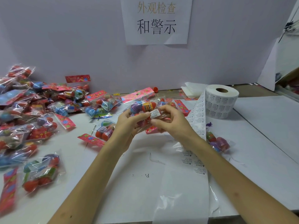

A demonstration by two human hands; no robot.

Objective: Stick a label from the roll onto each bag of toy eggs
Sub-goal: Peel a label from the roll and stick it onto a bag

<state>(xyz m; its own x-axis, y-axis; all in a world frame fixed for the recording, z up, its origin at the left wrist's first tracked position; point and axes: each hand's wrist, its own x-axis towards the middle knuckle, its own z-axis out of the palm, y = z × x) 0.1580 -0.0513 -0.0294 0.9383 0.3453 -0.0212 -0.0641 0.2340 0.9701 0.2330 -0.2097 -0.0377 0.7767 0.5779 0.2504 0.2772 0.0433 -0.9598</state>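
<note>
At frame centre our left hand (127,126) and right hand (169,122) both grip one bag of toy eggs (140,107), thumbs at the white label (155,113) on it. We should press it from middle to edges, so the crinkled film leaves no lifted corner. Farther right stands the roll (222,101).

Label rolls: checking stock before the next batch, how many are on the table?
1. The label roll stands at the table's right rear, its strip trailing forward past the right hand. None other shows; the bag pile could hide one.
</note>
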